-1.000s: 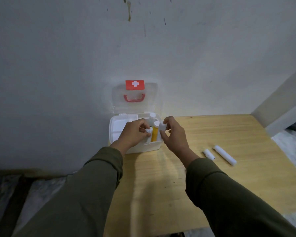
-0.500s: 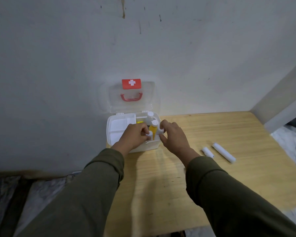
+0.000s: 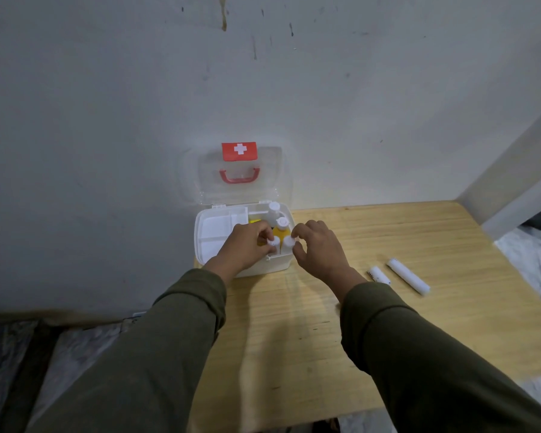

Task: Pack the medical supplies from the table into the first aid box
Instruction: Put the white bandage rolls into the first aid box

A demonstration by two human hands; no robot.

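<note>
I'm looking down on the first aid box, which sits open at the far left corner of the worktop, against the wall. Its clear lid stands upright behind it, with a red cross label and a red handle on it. A white divided tray fills the left half of the box.

The right half of the box holds bottles standing upright. A white-capped bottle is at the back, a yellow bottle with a white cap is just in front of it, and two small ones are at the front.

My left hand reaches into the box from the near side. Its fingers are curled down, and the thumb and fingertips pinch the small bottle near the front wall. My right hand hovers over the right edge of the box with its fingers loosely bent and spread. The forefinger and thumb curve around the cap of the second small bottle, just right of the first. I cannot tell whether they actually grip it or only lie beside it.

Two supplies lie on the worktop well to the right of the box. These are a short white roll and, just beyond it, a long white roll, both flat and apart from each other. Olive sleeves cover both arms up to the wrists.
</note>
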